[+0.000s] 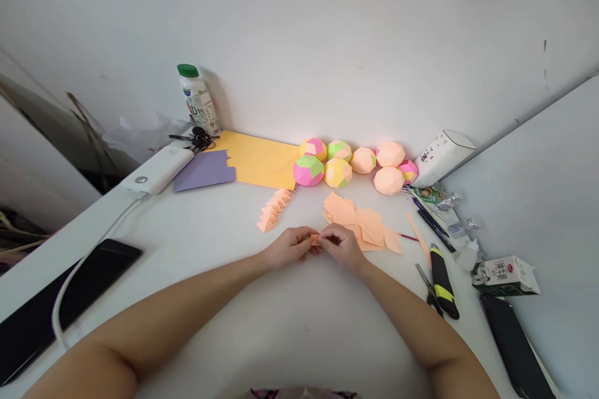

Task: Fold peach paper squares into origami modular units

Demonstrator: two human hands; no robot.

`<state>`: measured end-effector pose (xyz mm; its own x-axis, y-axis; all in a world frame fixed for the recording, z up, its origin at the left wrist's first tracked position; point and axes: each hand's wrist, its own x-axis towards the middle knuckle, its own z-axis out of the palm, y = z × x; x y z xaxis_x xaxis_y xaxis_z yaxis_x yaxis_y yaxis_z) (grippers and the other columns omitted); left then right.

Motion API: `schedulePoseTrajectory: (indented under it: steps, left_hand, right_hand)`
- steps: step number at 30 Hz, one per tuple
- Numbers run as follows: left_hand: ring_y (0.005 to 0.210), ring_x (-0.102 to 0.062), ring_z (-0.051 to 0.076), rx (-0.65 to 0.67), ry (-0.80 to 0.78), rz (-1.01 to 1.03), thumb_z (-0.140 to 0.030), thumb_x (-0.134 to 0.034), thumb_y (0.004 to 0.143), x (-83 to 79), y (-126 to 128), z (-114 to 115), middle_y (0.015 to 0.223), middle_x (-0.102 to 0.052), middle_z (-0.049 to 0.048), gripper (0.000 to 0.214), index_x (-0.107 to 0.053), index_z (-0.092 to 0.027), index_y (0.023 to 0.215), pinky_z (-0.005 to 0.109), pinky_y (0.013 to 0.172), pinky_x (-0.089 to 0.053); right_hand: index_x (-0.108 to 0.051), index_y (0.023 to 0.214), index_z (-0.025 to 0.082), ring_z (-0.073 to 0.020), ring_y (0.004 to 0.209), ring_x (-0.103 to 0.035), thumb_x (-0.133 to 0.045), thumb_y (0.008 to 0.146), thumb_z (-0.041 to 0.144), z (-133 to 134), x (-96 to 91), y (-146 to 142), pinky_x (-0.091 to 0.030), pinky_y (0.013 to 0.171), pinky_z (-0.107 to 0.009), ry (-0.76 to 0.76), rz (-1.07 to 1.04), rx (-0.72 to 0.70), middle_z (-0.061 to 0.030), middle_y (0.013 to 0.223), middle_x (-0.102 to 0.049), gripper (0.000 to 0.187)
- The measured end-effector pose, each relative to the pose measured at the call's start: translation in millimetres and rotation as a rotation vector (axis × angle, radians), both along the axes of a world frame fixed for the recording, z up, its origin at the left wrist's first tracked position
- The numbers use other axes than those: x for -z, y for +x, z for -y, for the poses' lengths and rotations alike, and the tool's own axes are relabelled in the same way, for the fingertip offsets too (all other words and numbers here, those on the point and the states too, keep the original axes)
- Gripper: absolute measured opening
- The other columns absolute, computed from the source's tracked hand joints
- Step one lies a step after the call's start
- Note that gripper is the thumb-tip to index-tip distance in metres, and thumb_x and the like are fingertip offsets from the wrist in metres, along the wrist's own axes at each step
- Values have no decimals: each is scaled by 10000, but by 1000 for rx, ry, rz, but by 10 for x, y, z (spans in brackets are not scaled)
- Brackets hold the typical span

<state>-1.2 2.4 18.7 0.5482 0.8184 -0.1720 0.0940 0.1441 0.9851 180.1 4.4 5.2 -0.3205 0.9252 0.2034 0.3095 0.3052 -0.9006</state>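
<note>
Between my two hands is a small piece of peach paper (pixel 315 240), mostly covered by fingers. My left hand (pixel 291 244) pinches its left side, and my right hand (pixel 344 245) grips the right side with thumb and fingertips. Just behind my left hand lies a row of folded peach paper pieces (pixel 274 211), lined up one against another. Cut peach paper sheets (pixel 367 224) are spread in a loose pile behind and right of my right hand. Farther back, against the wall, sit several faceted paper balls (pixel 337 172) in peach, pink, green and yellow.
Yellow card (pixel 264 159) and purple card (pixel 204 169) lie at the back left, near a white power bank (pixel 159 169), keys (pixel 201 137) and a bottle (pixel 200 100). Scissors (pixel 429 290), a utility knife (pixel 443 282), pens (pixel 435 224), a milk carton (pixel 505 275) and a phone (pixel 517 346) line the right.
</note>
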Motion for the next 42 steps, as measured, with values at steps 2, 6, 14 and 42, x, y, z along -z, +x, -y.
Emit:
schedulePoseTrajectory:
  steps: [2, 6, 14, 42]
  left_hand:
    - [839, -624, 210, -2, 13, -11, -403, -447, 827, 3, 4, 3, 861, -670, 79, 329, -622, -165, 972, 243, 561, -463]
    - [820, -625, 204, -4, 44, -31, -416, -425, 837, 16, 12, 11, 848, -668, 70, 328, -622, -175, 941, 239, 554, -458]
    - [799, -630, 199, -15, 83, -38, -448, -421, 840, 56, 16, 17, 852, -666, 73, 336, -585, -178, 955, 238, 534, -456]
    - [519, -519, 112, -61, 95, -111, -444, -509, 793, 53, 36, 18, 607, -588, -2, 287, -550, -161, 810, 208, 467, -375]
  right_hand:
    - [-605, 706, 170, -149, 670, -568, -615, 769, 292, 2, 7, -2, -486, 616, -287, -45, -3, 7, -36, 735, -595, 138]
    - [-593, 739, 171, -147, 648, -577, -618, 769, 332, 13, 19, -3, -493, 618, -295, -161, -13, 16, -25, 707, -605, 166]
    - [-581, 786, 168, -142, 650, -601, -664, 715, 394, -3, 38, -4, -506, 623, -294, -289, -110, 25, -13, 718, -623, 251]
    - [-594, 700, 157, -104, 584, -500, -650, 726, 372, -65, -79, 15, -408, 566, -239, -391, -180, -35, 17, 638, -552, 223]
